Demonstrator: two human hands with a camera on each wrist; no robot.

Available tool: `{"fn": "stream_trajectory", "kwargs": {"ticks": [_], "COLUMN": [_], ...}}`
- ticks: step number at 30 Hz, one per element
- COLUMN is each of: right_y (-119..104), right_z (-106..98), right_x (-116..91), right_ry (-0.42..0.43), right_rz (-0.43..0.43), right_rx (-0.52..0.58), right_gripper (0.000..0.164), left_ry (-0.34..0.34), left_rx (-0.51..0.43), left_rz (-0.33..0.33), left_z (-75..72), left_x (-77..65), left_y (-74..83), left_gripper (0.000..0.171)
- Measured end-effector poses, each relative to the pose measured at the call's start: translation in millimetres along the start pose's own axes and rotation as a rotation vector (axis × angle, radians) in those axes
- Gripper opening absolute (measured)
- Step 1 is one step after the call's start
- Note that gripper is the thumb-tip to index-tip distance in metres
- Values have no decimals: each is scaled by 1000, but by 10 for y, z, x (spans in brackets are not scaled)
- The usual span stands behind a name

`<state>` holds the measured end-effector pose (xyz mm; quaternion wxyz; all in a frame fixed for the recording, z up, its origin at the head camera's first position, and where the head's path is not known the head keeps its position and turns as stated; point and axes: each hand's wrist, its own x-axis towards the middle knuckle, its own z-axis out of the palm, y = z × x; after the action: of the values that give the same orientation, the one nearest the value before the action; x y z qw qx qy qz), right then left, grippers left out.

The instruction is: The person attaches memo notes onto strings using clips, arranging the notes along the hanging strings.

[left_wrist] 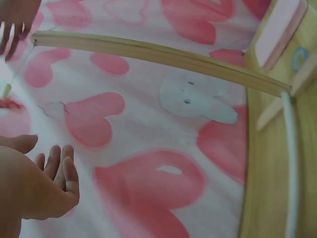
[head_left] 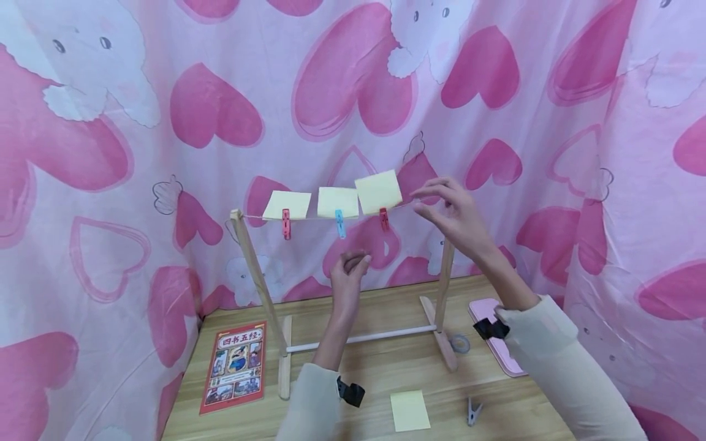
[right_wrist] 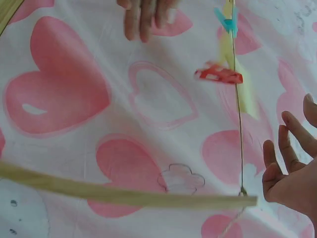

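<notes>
String (right_wrist: 240,148) runs from the left post (head_left: 256,269) to the right post (head_left: 444,282). Nearest its left end, the left note (head_left: 287,203) is held by a pinkish-red clip (head_left: 286,224); about mid-string, the middle note (head_left: 337,201) has a blue clip (head_left: 340,224). Below the string, in the head view, is the left hand (head_left: 349,282), its fingers loosely bent; the left wrist view shows a gap between thumb and fingertips and nothing held.

Up and to the right of that hand, towards the string's right end, is the right note (head_left: 379,191): pale yellow, nearly square, blank on the visible face, and tilted so its right side rides higher. Its dark red clip (head_left: 383,219) points down from the string, long axis close to upright, and looks blurred in the right wrist view. Just beyond the note's right edge, apart from it, is the right hand (head_left: 458,217), the nearer one, fingers gently curved, thumb spread from them, also bare of any object.
</notes>
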<state>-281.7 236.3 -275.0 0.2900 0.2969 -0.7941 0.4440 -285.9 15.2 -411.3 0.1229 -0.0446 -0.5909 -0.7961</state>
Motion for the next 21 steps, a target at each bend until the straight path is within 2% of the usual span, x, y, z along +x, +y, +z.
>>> {"fn": "stream_trajectory", "kwargs": {"ticks": [4,7,11,15,16,21], "right_y": [71,157,384,751,849,1262], "right_z": [-123,-193,-220,-190,-178,-96], "right_x": [-311,-607,-1112,-1696,-1842,-2516], "right_ry": [3,-26,-89,-135,-142,-172], "right_rz": [-33,-9,55,77,73,123], "right_rx": [-2,-43,-97,-140,-148,-115], "right_gripper": [30,31,30,28,28,29], "left_ry": [-51,-138,-290,-375,-385,-432], "left_rx": [88,272,507,570,588,666], "left_rz": [-53,-89,-135,-166,-151,-155], "left_z": [-123,-283,-547,-719,-760,-794], "left_x": [-118,-284,-586,-860,-907,-1058], "left_y": [-240,-532,-1034,-1441,-1554,-1725], "left_gripper": [29,27,29,38,38,45]}}
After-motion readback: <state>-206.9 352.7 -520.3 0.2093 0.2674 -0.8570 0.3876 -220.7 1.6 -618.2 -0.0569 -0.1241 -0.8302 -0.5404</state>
